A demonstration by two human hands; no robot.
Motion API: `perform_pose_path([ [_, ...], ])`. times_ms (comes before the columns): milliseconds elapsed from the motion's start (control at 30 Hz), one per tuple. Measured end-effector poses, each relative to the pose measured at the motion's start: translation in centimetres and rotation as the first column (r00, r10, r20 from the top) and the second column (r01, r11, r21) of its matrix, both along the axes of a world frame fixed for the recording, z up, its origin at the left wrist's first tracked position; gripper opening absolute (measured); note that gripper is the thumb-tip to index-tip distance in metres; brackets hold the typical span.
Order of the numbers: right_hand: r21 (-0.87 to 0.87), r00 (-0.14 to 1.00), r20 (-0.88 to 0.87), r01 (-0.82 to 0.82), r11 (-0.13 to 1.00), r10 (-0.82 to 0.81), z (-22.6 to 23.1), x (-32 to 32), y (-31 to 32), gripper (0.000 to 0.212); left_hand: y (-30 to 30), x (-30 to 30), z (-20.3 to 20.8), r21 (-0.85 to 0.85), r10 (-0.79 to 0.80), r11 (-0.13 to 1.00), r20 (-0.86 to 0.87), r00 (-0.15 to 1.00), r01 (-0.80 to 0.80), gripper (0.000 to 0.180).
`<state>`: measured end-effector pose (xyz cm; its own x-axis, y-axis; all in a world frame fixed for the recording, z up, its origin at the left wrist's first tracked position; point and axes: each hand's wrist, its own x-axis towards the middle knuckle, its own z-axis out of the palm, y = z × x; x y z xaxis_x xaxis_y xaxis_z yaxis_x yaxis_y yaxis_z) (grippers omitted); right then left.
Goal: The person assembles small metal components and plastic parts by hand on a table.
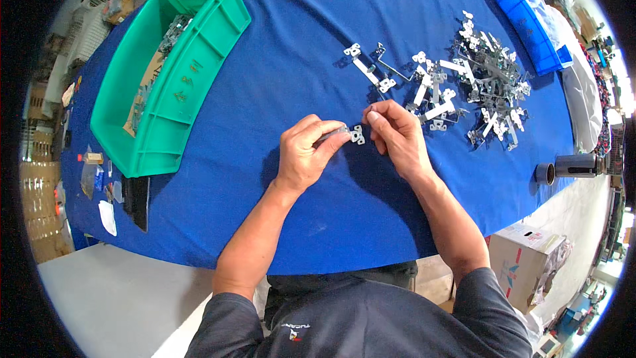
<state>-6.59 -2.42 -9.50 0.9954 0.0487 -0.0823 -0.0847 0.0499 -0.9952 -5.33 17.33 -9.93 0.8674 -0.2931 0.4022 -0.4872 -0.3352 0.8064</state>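
Observation:
My left hand (308,149) is closed around a metal bracket (358,135), whose flat end with holes sticks out past the fingertips toward the right. Just right of it, my right hand (397,136) has its thumb and forefinger pinched together. Whatever may be between them is too small to make out. Both hands are above the blue cloth, a short gap apart. Beyond the right hand lie several loose metal brackets (434,96), with one long bracket (370,68) lying farther to the left. A larger heap of brackets (490,69) is at the right.
A green plastic bin (212,86) with metal parts inside stands at the left. A blue bin (530,23) is at the far right, and a dark metal cylinder (575,166) lies by the right edge. The blue cloth (298,33) covers the table. A cardboard box (523,258) sits below, right.

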Motion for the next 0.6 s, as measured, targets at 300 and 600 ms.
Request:
perform_pose_path([
  [300,-0.318,0.977,-0.057,-0.212,0.924,0.204,1.3,-0.6,0.5,0.018,0.2,-0.1,0.6,-0.130,0.107,0.984,-0.120,0.987,-0.123,0.016],
  [600,-0.057,0.988,-0.028,-0.154,0.986,0.153,0.0,-0.2,0.1,0.023,0.2,0.4,0.0,-0.066,0.041,0.997,-0.009,0.999,-0.041,0.017],
])
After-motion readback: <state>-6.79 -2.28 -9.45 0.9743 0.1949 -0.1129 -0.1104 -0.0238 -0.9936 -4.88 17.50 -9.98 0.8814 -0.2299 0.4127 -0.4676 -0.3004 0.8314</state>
